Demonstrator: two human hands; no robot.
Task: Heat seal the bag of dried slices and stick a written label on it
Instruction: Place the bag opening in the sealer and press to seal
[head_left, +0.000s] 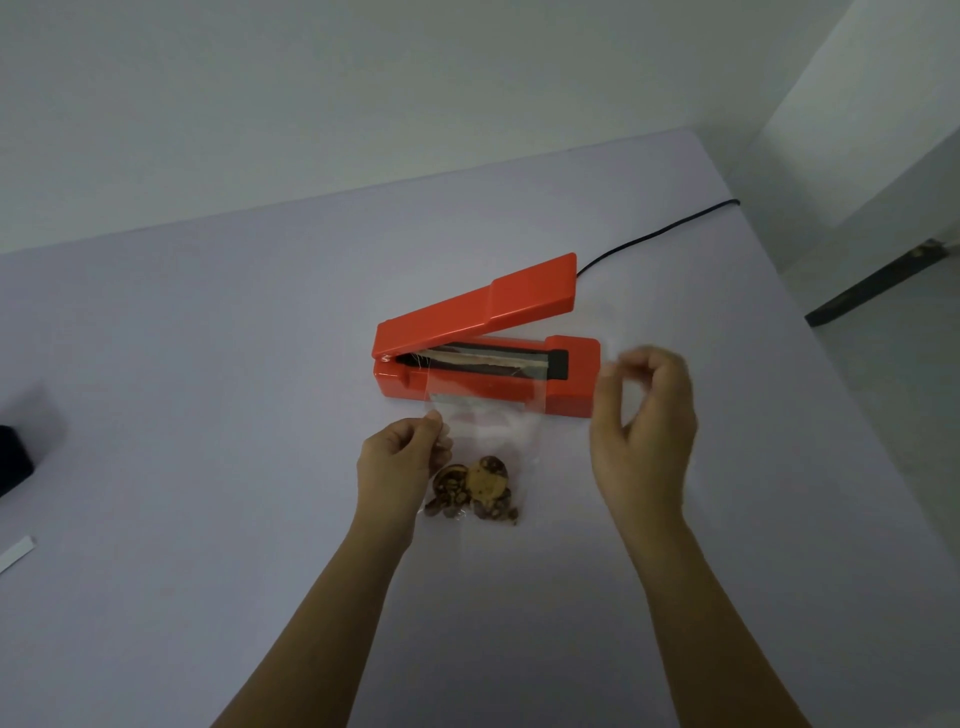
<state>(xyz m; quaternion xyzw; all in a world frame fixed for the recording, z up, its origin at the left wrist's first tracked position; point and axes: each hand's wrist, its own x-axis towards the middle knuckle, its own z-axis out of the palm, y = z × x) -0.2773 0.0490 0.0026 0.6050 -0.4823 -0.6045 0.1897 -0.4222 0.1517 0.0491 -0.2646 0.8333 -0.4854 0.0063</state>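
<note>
An orange heat sealer (483, 332) sits mid-table with its lid raised. A clear plastic bag (485, 415) lies in front of it, its open top draped over the sealing strip. Brown dried slices (475, 491) are bunched at the bag's near end. My left hand (402, 462) pinches the bag's left edge just below the sealer. My right hand (644, 415) hovers to the right of the bag, blurred, fingers curled and apart, holding nothing.
A black power cord (660, 231) runs from the sealer toward the table's far right edge. A dark object (13, 457) sits at the left edge, with a white strip (15, 553) below it. The pale table (208, 364) ends at a wall behind.
</note>
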